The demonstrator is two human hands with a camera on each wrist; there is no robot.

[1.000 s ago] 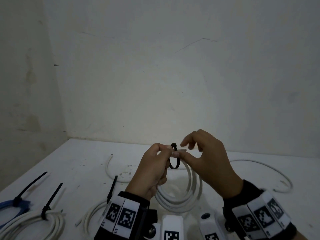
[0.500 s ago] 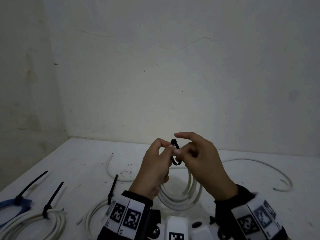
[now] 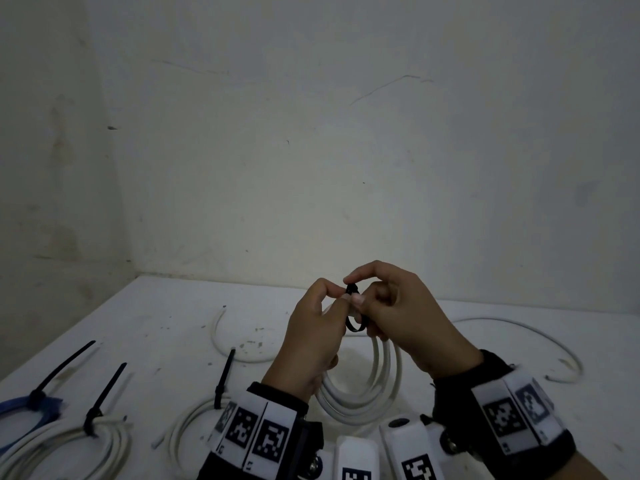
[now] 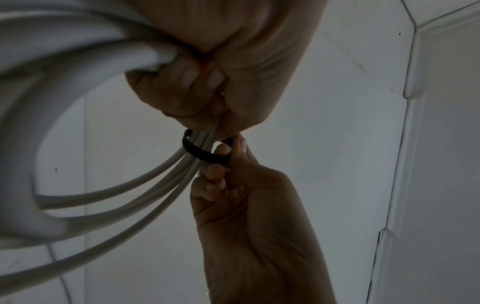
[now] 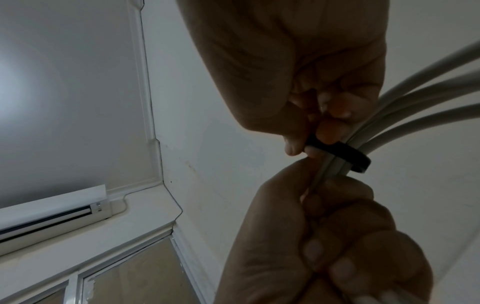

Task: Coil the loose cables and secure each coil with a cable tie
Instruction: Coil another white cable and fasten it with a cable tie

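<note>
Compared with a second earlier, the right hand (image 3: 405,313) has curled closer over the black cable tie (image 3: 354,325), index fingertip now at its head. The white table (image 3: 166,327) meets a cracked pale wall (image 3: 346,150); tied coils (image 3: 90,434) lie at left. The left hand (image 3: 311,341) grips the white cable coil (image 3: 363,393) above the table. The right hand pinches the looped tie, apparently not yet tightened.

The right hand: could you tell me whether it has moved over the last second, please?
Yes. Against the table's far edge, the right hand has shifted slightly left, its forefinger now curled down onto the tie.
</note>
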